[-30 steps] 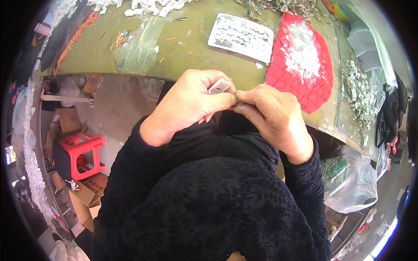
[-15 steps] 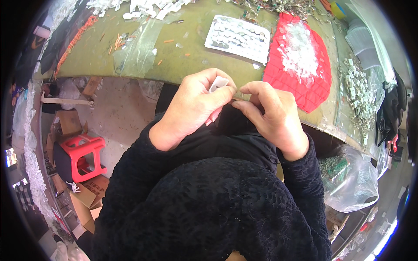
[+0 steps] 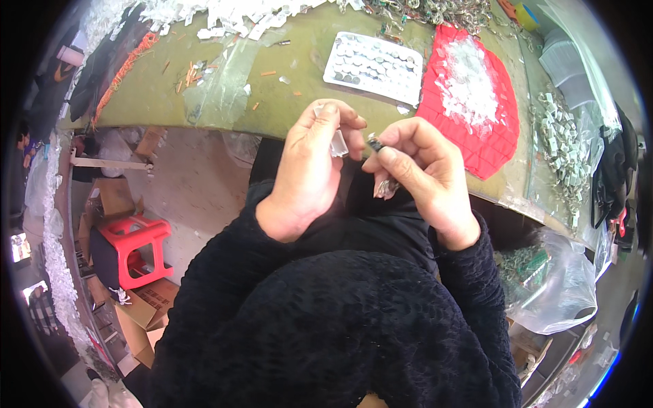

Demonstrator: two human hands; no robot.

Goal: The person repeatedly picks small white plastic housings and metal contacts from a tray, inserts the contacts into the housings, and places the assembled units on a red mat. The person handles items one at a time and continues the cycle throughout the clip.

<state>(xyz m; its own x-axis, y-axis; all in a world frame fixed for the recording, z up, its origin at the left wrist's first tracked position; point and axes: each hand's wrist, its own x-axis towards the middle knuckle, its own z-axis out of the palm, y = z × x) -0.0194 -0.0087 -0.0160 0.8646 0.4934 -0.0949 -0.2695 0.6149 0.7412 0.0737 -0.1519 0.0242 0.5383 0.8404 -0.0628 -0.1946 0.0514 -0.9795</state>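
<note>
My left hand (image 3: 304, 160) is closed around a small clear plastic case (image 3: 339, 144), held between thumb and fingers above my lap. Just to its right, my right hand (image 3: 432, 173) pinches a small dark electronic piece (image 3: 375, 144) with a bit of metal at its tip. Under the right fingers hangs a shiny metallic bit (image 3: 386, 188), too small to make out. The two hands are close together but apart. Ahead of them on the table lies a white tray (image 3: 413, 97) with rows of round coin-like pieces.
A red cloth (image 3: 495, 151) bears a heap of clear plastic pieces (image 3: 469, 85). White plastic parts (image 3: 262, 15) are strewn along the table's far side, small assembled pieces (image 3: 564, 153) at the right. A red stool (image 3: 139, 251) and cardboard boxes stand lower left; a plastic bag (image 3: 561, 285) hangs lower right.
My left hand has turned more upright, showing the clear case. My right thumb and fingers now show the dark electronic piece and a shiny bit below. The view has shifted slightly.
</note>
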